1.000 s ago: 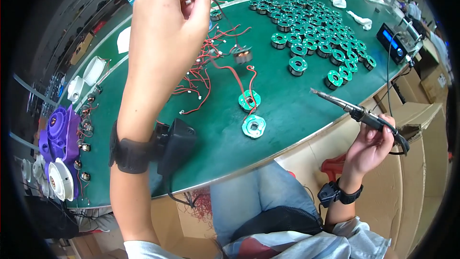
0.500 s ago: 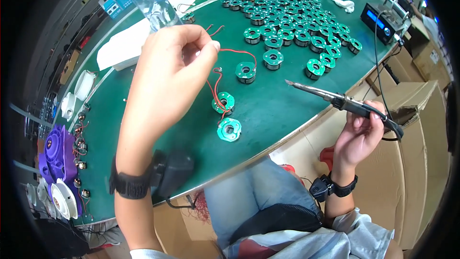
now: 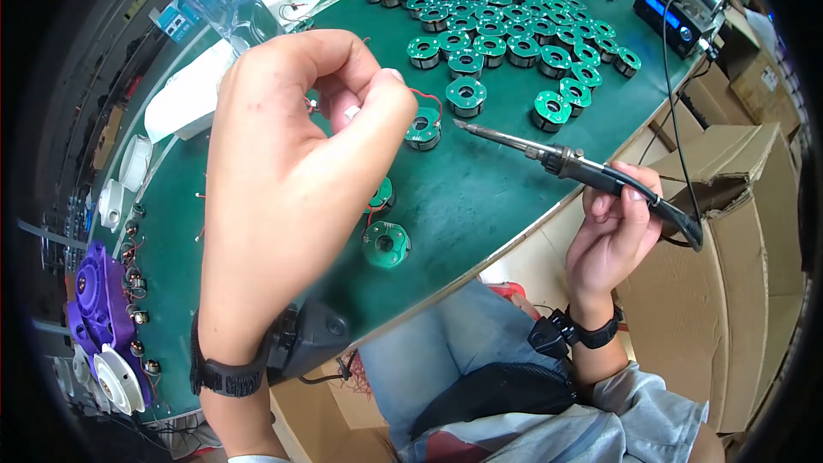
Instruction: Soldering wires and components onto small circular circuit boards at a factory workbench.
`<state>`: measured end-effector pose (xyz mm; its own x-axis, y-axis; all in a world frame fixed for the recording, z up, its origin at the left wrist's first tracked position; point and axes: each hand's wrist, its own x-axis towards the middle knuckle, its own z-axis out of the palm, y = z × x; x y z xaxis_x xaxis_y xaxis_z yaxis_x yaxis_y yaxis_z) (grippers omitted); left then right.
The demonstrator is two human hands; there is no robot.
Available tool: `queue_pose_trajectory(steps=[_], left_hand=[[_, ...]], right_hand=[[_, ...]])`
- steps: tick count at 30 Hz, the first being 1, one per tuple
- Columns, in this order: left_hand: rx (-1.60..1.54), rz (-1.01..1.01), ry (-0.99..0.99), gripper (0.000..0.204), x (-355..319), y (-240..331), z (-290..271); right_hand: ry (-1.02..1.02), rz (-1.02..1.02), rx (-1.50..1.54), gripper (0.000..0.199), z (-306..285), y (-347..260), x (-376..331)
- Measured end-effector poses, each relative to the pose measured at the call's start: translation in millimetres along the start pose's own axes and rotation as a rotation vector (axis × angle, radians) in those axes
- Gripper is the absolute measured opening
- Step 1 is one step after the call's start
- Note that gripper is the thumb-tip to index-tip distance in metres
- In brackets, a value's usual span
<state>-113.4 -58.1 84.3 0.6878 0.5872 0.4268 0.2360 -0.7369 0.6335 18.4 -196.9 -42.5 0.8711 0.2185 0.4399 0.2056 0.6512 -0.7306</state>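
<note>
My left hand (image 3: 300, 137) is closed in a pinch on a red wire (image 3: 431, 96). That wire arches over to a round green circuit board on a motor coil (image 3: 423, 130). A small white piece (image 3: 351, 111) shows between the thumb and fingers. My right hand (image 3: 610, 236) grips a soldering iron (image 3: 591, 171) by its black handle. The iron's tip points left, just right of the wired coil and apart from it. Below my left hand lie two more green-topped coils, one at the front (image 3: 386, 244) and one partly hidden behind the wrist (image 3: 382, 195).
Many green-topped coils (image 3: 489, 26) crowd the far part of the green table (image 3: 480, 206). A soldering station (image 3: 669, 17) stands far right, its cable running to the iron. A clear bottle (image 3: 227, 4) is far left; purple housings (image 3: 99, 291) sit left. Cardboard boxes (image 3: 686, 283) stand right.
The iron has moved left, its tip nearer the wired coil. My left hand appears larger and lower, covering more of the near coils. The whole view has shifted slightly.
</note>
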Motion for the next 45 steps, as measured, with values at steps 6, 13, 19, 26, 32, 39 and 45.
queue_pose_trajectory(steps=[6,13,19,26,32,39,45], left_hand=[[0.044,-0.01,0.004,0.017,9,9,5],[0.111,0.047,0.02,0.023,15,32,10],[0.006,0.168,-0.074,0.032,29,29,14],[0.249,0.196,0.087,0.034,33,-3,8],[0.13,0.09,0.037,0.036,25,0,6],[0.046,0.054,0.0,0.034,17,10,8],[0.077,0.034,0.03,0.03,8,25,11]], right_hand=[[0.016,-0.025,-0.058,0.019,4,2,-2],[0.025,-0.039,0.007,0.017,-4,1,5],[0.102,-0.078,0.029,0.017,-14,0,13],[0.114,-0.069,0.056,0.019,-16,-8,15],[0.14,-0.018,0.03,0.017,-13,-9,13],[0.097,-0.017,0.06,0.016,-15,-9,13],[0.044,-0.062,0.107,0.016,-21,-8,13]])
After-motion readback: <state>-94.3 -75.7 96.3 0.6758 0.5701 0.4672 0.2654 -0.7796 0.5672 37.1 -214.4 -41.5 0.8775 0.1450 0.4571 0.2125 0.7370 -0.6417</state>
